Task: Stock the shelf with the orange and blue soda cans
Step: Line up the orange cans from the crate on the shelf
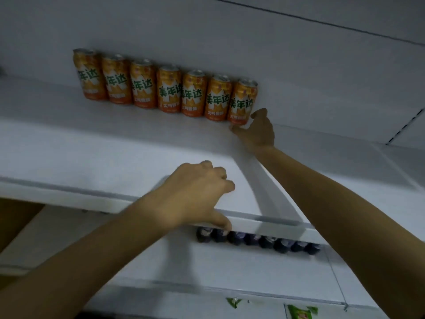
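Observation:
Several orange soda cans stand in a row at the back of the white upper shelf. My right hand reaches up to the rightmost orange can, thumb on its right side and fingertips at its base. My left hand hovers at the shelf's front edge with its fingers curled and nothing visible in it, its thumb lying along the front rail. On the shelf below, several dark blue cans stand in a row, their upper parts hidden by the rail.
The white lower shelf extends forward of the blue cans. Green packets show at the bottom edge. Something brown, like cardboard, sits at the left. A white back wall rises behind the orange cans.

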`<state>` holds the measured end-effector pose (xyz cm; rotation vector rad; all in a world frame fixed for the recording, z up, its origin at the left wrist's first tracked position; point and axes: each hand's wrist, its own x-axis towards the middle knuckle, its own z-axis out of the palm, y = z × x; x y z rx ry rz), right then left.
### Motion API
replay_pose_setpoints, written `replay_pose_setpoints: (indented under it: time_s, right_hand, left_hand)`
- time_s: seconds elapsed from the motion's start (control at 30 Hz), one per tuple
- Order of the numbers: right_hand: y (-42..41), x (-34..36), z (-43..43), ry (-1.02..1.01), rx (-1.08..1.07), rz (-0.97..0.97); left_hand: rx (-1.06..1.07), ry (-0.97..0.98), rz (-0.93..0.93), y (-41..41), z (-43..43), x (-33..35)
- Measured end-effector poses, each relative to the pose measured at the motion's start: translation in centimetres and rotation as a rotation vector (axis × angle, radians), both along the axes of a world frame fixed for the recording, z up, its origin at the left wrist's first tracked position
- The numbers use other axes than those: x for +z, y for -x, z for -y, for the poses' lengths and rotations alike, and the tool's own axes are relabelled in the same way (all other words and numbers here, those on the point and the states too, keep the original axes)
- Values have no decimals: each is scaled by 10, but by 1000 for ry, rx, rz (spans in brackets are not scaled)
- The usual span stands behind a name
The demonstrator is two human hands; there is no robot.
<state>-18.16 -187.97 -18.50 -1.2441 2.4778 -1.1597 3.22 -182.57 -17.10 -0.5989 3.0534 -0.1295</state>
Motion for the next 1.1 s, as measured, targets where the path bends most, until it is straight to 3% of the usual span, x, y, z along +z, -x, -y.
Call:
replay_pose_setpoints:
  time_s: [0.17,0.27,0.37,0.5,0.8,1.1]
  right_hand:
    - [-36,17,-59,-5,149,-38]
    - [-71,21,-102,90,268,-91]
    - [-115,20,-137,196,460,-122]
    - [-187,0,-174,196,729,-203]
    - [-353,-85,-220,-319,1270,-604]
    - [-472,-189,-252,-660,1556,-698]
  left_hand:
    - [174,-29,-181,-17,-33,-24]
    - [197,61,-307,-36,-72,-48]
    - [357,34,-449,-75,-117,-65]
    - [614,-21,-348,-153,-166,-92]
    - [1236,-210,-61,-324,-272,-146]
    - [1593,-585,-12,-443,-344,-244]
